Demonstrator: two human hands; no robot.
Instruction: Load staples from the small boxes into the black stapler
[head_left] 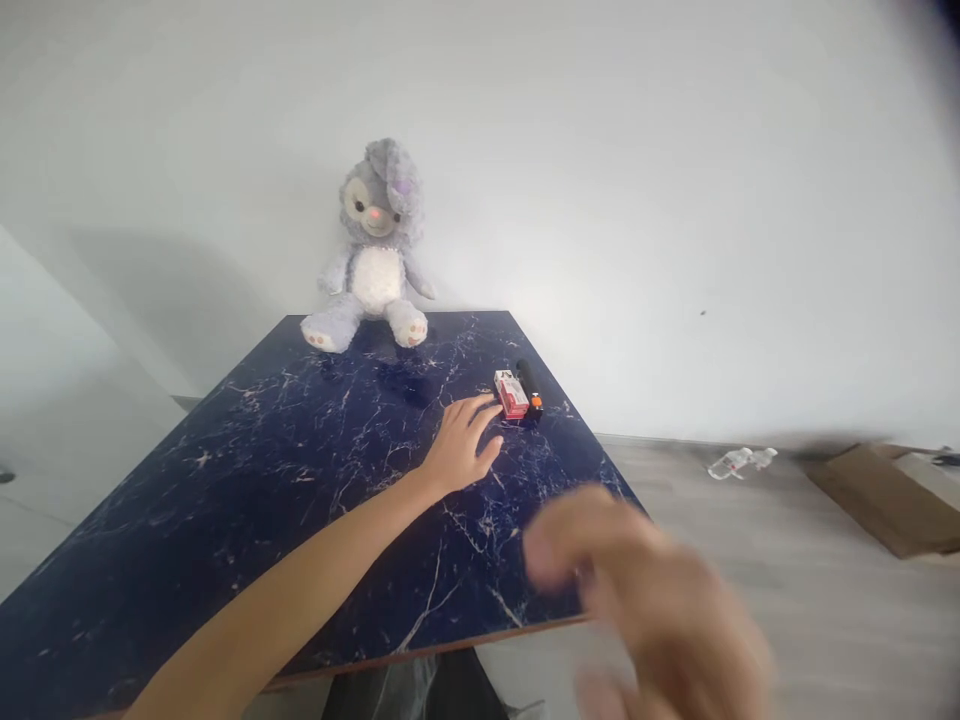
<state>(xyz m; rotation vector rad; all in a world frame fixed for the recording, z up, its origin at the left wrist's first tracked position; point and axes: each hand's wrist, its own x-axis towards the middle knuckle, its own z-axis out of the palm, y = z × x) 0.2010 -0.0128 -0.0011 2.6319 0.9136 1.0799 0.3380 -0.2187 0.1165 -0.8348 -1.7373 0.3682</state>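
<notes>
My left hand [466, 442] reaches across the dark blue marbled table [360, 430], its fingers apart and holding nothing. Its fingertips lie close beside a small red and white box [511, 394]; whether they touch it I cannot tell. Right of the box, almost against it, is a black cylindrical object with an orange spot [530, 388], of a kind I cannot make out. Much nearer the camera, at the table's front right corner, my right hand [645, 600] is blurred by motion with its fingers bent. What it may hold does not show.
A grey plush toy [377, 250] sits at the table's far edge against the white wall [600, 180]. On the floor to the right lie a clear plastic bottle [731, 463] and flattened cardboard [885, 497].
</notes>
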